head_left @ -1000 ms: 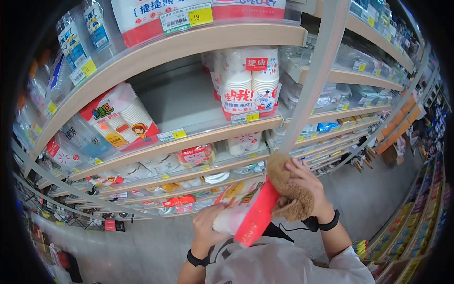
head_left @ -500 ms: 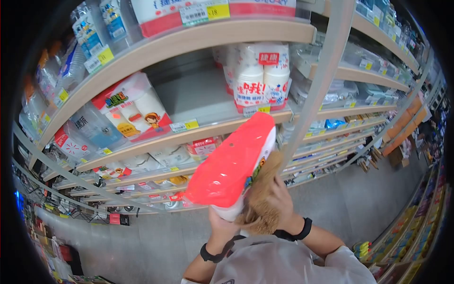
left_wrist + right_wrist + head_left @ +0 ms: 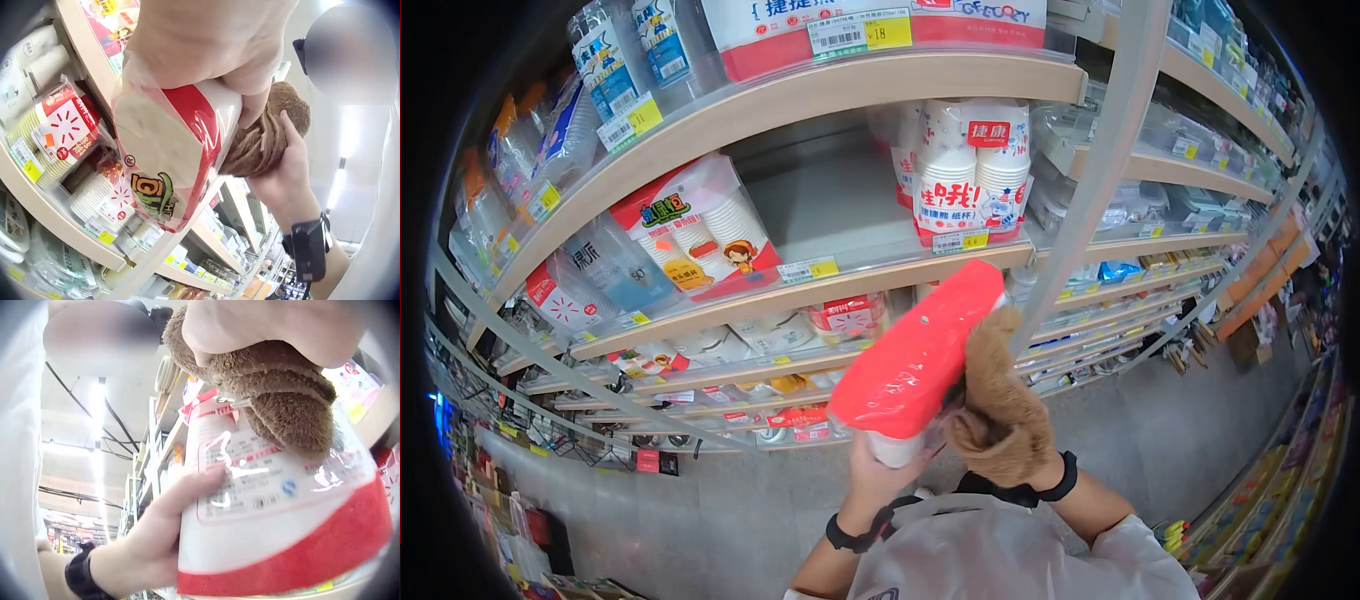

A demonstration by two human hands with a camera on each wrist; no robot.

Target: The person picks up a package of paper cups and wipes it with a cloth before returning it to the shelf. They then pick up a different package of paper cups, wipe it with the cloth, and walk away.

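My left hand (image 3: 878, 478) grips a plastic-wrapped pack of paper cups (image 3: 915, 365) by its lower end, holding it tilted in front of the shelves. The pack's red side faces up in the head view; its printed label panel shows in the right wrist view. A fluffy brown cloth (image 3: 1000, 420) is bunched in my right hand (image 3: 284, 172), thumb over its folds in the left wrist view. In the right wrist view the cloth lies against the label side of the pack, while my right hand's fingers are curled over it.
Shelves (image 3: 830, 95) hold wrapped cup packs, including a white-and-red one (image 3: 972, 190) and one with a cartoon figure (image 3: 695, 235). A grey upright post (image 3: 1090, 180) stands close right of the cloth. Grey floor (image 3: 1160, 430) lies below, with another shelf row at far right.
The pack has turned so its red side faces up, and my left hand has shifted round with it. The cloth has moved down along the pack's right side, its folds changing shape.
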